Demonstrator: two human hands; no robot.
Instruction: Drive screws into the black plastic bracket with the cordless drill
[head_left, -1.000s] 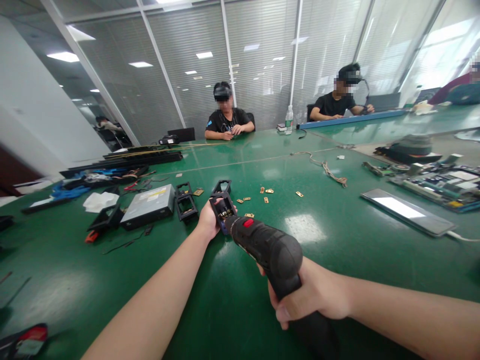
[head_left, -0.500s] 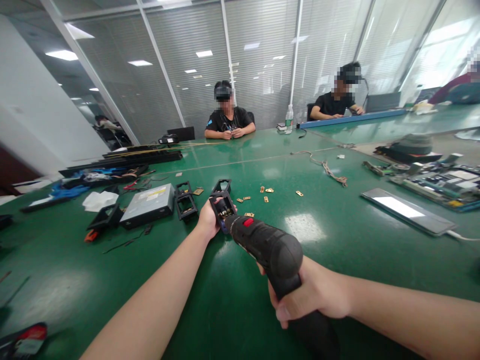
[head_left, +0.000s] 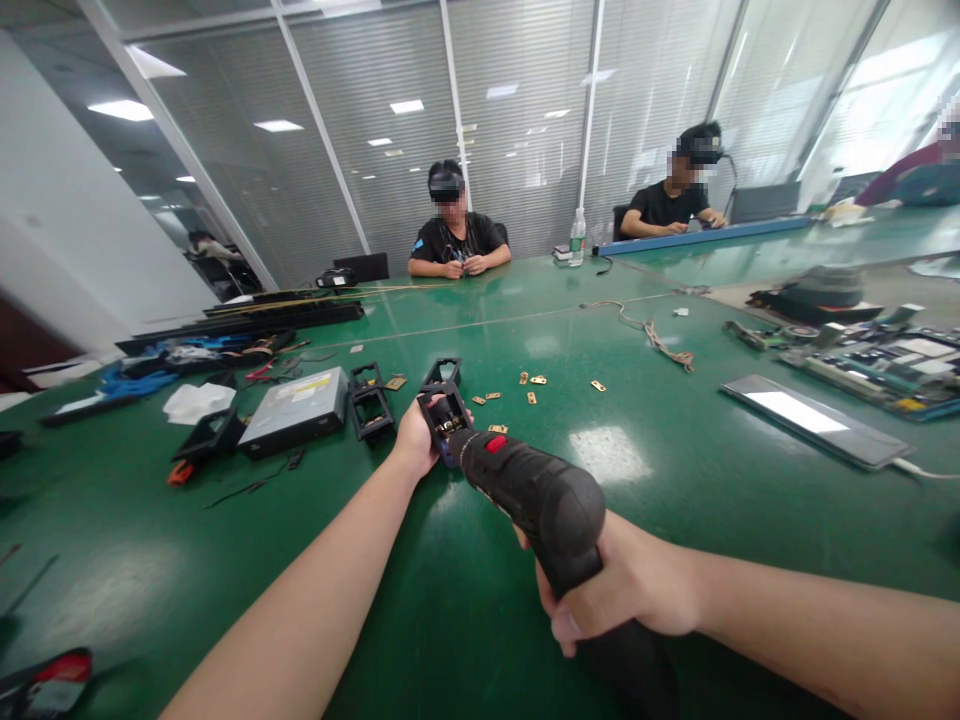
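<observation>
My right hand [head_left: 611,585] is wrapped around the grip of a black cordless drill [head_left: 536,490] with a red switch on top. The drill points away from me and to the left. Its nose reaches the opening of a black plastic frame [head_left: 433,412], where brass-coloured metal shows; the tip itself is hidden. My left hand [head_left: 416,438] grips that frame from its left side, fingers mostly behind it. Another black frame [head_left: 442,372] stands just behind. Small brass plates [head_left: 532,398] lie scattered on the green table to the right of the frame.
Two more black frames [head_left: 371,412] and a silver optical drive [head_left: 296,408] lie left of my left hand. To the right are a tablet [head_left: 814,420] with a cable, circuit boards [head_left: 900,355] and a cord [head_left: 660,345]. Two people sit across the green table [head_left: 495,310].
</observation>
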